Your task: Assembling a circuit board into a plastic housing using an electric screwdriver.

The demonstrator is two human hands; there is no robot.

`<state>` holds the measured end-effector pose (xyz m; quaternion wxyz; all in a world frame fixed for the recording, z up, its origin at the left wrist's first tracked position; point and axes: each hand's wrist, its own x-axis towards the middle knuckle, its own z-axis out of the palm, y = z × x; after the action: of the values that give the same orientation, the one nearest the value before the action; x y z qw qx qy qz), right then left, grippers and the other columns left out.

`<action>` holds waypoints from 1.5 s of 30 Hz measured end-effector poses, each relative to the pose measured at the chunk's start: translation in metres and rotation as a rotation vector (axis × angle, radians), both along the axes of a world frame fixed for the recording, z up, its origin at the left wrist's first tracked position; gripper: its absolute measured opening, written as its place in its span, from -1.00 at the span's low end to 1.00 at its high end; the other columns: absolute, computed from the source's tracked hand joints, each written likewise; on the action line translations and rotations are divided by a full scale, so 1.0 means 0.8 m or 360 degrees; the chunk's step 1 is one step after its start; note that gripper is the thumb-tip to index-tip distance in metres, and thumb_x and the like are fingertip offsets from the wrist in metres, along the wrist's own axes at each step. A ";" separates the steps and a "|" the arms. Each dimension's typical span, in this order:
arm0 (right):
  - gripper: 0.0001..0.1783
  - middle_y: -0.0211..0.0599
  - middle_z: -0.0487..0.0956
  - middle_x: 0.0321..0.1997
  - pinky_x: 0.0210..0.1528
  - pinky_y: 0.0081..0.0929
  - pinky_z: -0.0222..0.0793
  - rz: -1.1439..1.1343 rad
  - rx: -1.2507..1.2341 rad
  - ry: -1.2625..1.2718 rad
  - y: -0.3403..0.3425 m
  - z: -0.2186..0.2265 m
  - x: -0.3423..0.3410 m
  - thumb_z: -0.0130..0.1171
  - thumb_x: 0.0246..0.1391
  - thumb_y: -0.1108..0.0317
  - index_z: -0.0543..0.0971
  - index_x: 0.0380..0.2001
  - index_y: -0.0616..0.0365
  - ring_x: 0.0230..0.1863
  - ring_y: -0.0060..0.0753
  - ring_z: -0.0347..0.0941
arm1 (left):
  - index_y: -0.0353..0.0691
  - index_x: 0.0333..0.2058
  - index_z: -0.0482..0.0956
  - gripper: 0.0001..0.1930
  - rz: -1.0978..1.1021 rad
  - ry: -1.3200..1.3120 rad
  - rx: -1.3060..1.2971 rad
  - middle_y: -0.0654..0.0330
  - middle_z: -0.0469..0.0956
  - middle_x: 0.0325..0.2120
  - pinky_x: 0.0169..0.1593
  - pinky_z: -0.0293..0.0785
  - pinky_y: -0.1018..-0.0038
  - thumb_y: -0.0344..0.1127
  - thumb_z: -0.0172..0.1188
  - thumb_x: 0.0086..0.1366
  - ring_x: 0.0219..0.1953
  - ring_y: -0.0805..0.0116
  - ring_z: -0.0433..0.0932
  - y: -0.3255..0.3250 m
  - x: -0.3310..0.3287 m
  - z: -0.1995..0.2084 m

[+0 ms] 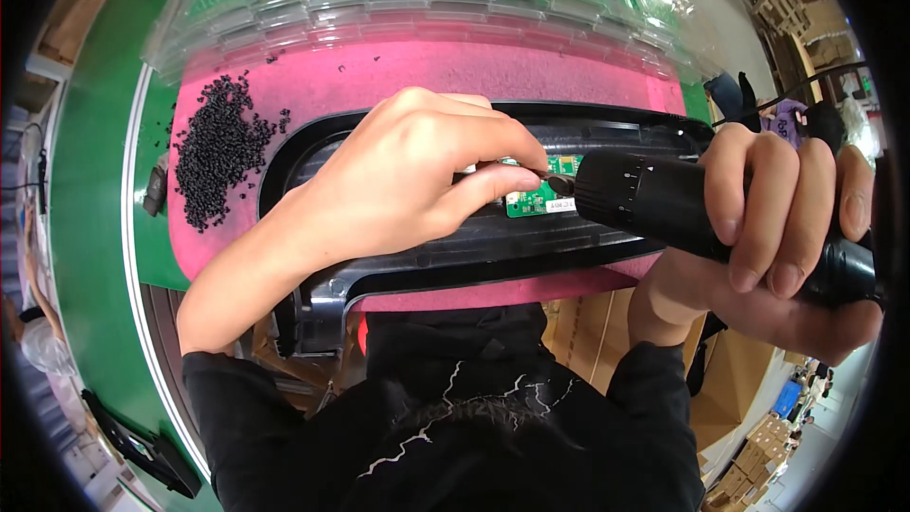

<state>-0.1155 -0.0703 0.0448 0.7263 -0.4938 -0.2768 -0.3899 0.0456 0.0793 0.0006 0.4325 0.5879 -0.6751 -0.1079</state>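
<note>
Green and rectangular, a small printed circuit board is set inside a long black plastic housing and is partly covered by fingers and tool. Over the housing's interior, the left hand is held palm down, its grip narrowed, with thumb and forefinger brought nearly together at the board; whether anything is pinched there cannot be told. By the right hand, a black cylindrical power screwdriver is gripped in wrapped fingers over the housing's right end, its dark tip pointed at the board beside the left fingertips. Contact with the board cannot be made out. Beneath the housing, a pink mat is spread on a green tabletop. Left of the housing, small black screw-like pieces are heaped on the mat. Beyond its far edge, clear plastic trays holding green boards are stacked.
</note>
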 end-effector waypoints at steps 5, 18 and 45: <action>-0.47 -0.59 0.42 -0.61 -0.43 -0.61 0.24 -0.0138 0.0106 -0.0028 0.010 0.000 0.007 0.31 -0.12 -0.05 0.35 -0.25 0.04 -0.66 -0.67 0.33 | -0.38 -0.39 0.62 -0.87 0.0017 -0.0068 -0.0048 0.07 0.63 -0.46 -0.34 0.51 0.41 -0.54 0.33 0.03 -0.42 0.20 0.59 0.001 0.001 0.001; -0.38 -0.53 0.37 -0.60 -0.52 -0.54 0.17 0.0003 -0.0218 0.0386 -0.012 -0.027 0.022 0.08 0.05 -0.26 0.35 -0.14 0.08 -0.68 -0.62 0.21 | -0.36 -0.38 0.60 -0.87 0.0387 -0.0410 -0.0213 0.08 0.60 -0.50 -0.35 0.48 0.39 -0.54 0.32 0.03 -0.43 0.17 0.57 0.001 -0.006 0.000; -0.61 -0.60 0.39 -0.67 -0.42 -0.66 0.20 0.0140 0.0262 0.0139 -0.002 -0.013 0.006 0.28 -0.08 0.07 0.35 -0.36 0.02 -0.70 -0.71 0.30 | -0.28 -0.34 0.46 -0.81 0.0183 -0.0413 0.0088 0.13 0.47 -0.51 -0.40 0.48 0.21 -0.40 0.25 0.09 -0.39 0.06 0.55 0.007 -0.007 -0.019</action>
<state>-0.1109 -0.0721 0.0347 0.7923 -0.4363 -0.2333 -0.3572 0.0402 0.0852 -0.0150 0.3307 0.6462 -0.6874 -0.0246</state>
